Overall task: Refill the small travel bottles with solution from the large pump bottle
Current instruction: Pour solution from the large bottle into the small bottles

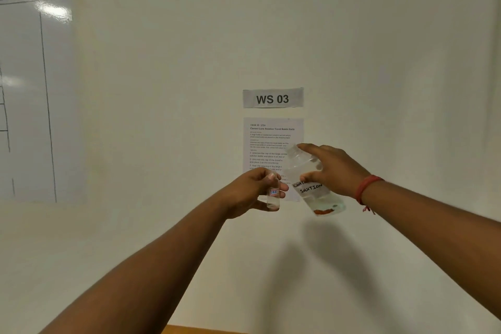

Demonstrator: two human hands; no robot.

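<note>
White wall (379,49) filled the view, a task sheet (267,141) at its centre. Held tilted before it, the big bottle (311,184) lay gripped in the right hand (332,168), its index finger on the pump at 11 o'clock. At 9 o'clock, left-hand (250,191) fingers pinched an upright travel bottle (273,195). Filling seemed underway; next, the nozzle needed aligning over its mouth.
</note>
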